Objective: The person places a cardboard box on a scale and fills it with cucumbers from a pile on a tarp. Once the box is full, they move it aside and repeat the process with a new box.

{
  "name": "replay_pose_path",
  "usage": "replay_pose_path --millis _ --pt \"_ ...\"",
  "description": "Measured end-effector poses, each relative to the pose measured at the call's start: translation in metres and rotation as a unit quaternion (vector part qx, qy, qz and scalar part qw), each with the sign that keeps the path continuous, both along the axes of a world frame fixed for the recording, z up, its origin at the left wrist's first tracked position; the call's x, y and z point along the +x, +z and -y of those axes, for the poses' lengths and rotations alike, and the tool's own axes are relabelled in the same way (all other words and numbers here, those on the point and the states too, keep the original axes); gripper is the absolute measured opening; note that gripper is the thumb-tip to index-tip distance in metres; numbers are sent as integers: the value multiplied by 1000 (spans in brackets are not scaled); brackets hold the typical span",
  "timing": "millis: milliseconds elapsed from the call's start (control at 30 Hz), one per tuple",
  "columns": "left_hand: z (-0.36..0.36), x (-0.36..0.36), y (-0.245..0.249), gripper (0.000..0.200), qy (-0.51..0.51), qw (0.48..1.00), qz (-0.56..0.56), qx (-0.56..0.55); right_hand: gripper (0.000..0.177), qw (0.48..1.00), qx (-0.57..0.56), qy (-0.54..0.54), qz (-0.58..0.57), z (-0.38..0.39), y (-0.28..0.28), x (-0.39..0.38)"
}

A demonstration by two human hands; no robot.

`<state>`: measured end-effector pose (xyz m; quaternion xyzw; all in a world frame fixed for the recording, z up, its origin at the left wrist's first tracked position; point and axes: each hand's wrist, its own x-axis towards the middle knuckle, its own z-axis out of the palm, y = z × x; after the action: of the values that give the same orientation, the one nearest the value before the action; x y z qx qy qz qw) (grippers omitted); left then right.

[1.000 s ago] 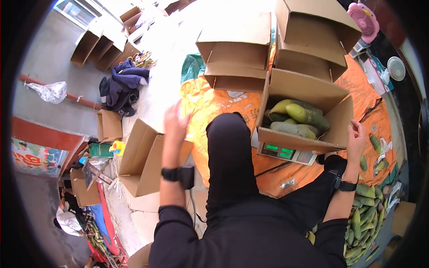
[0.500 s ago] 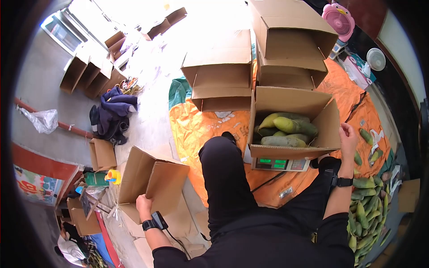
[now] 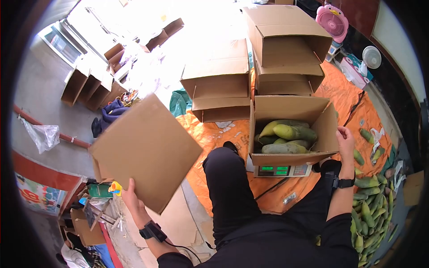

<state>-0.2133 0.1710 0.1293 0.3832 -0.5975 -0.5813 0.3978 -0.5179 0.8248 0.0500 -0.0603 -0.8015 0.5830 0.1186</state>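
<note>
On the left, my left hand grips the lower edge of an empty-looking cardboard box, raised and tilted with a broad flat side facing me. Its opening is hidden. My right hand has its fingers closed at the right rim of another open cardboard box. Several long green vegetables, possibly green radishes, lie inside that one. Below it is a digital scale with lit green displays.
Open cardboard boxes are stacked ahead on an orange tarp. A heap of green vegetables lies at my right. A pink fan and a white fan stand at the far right. Flattened cardboard covers floor at left.
The box in my left hand has been lifted from the floor and turned, so a broad side faces me. My right hand stays at the rim of the filled box.
</note>
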Motion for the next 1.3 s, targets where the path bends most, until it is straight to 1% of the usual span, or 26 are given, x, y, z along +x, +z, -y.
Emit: replay_pose_path --millis 33,100,167,233,300,367,433,467,533,600,633,667,733,767,800,867,900,933,1000,1033,1067,1133,1167,1200,1267,1300 --pt "2 -12 8 36 3 998 -62 -7 20 1000 3 -1 4 1 1 0" --pt "-3 -45 36 37 -9 991 -131 30 21 1000 6 -1 7 3 3 -1" --pt "-2 -83 55 35 -62 971 -217 82 21 999 27 -7 24 3 5 0" --pt "11 -123 64 35 -153 927 -295 174 22 999 29 -6 22 7 9 2" --pt "14 -174 78 37 -166 908 -309 229 23 999 30 -5 18 7 8 2" --pt "-2 -228 98 39 -135 917 -292 236 24 1000 10 -2 12 6 2 1" --pt "0 -280 100 39 -131 908 -308 251 25 1000 2 -5 16 8 6 4" --pt "-4 -302 103 39 -137 907 -309 252 25 1000 -6 -4 25 11 8 6" --pt "-17 -344 109 38 -166 882 -342 279 25 1000 7 -9 17 15 12 10" --pt "-6 -414 87 35 -165 894 -349 228 26 1000 0 -5 16 15 13 11" --pt "-27 -420 96 33 -158 905 -316 237 28 1000 -8 -1 28 14 13 10" --pt "-47 -427 105 33 -161 905 -315 238 28 1000 -9 -4 28 13 14 10" --pt "-73 -444 114 32 -141 907 -286 274 30 998 47 -6 49 17 24 14" --pt "-66 -457 101 31 -174 926 -250 222 30 998 47 -11 51 17 21 13" --pt "-70 -475 97 31 -177 926 -248 224 31 998 36 -4 41 15 16 12" --pt "-82 -509 89 32 -176 825 -434 317 32 999 27 -1 34 14 16 12" --pt "-91 -511 82 34 -223 834 -426 273 33 999 29 1 40 17 19 13" --pt "-99 -514 77 34 -224 833 -425 275 33 998 31 3 45 19 22 13" --pt "-112 -516 66 37 -272 824 -350 352 33 998 36 0 43 23 25 14" --pt "-115 -516 62 36 -302 835 -311 340 33 998 40 1 40 22 25 14" --pt "-116 -514 58 36 -302 835 -308 341 33 998 40 -1 43 20 24 14" --pt "-122 -502 56 35 -368 842 -269 288 33 996 84 9 35 19 22 13" --pt "-124 -496 56 35 -372 863 -229 256 33 996 84 10 39 18 21 13" --pt "-127 -488 54 35 -370 864 -226 256 33 996 84 13 38 17 20 12" --pt "-134 -467 47 40 -458 876 -85 127 34 996 81 19 38 16 16 11" --pt "-147 -448 48 47 -473 876 -20 89 35 998 40 26 27 14 12 10"
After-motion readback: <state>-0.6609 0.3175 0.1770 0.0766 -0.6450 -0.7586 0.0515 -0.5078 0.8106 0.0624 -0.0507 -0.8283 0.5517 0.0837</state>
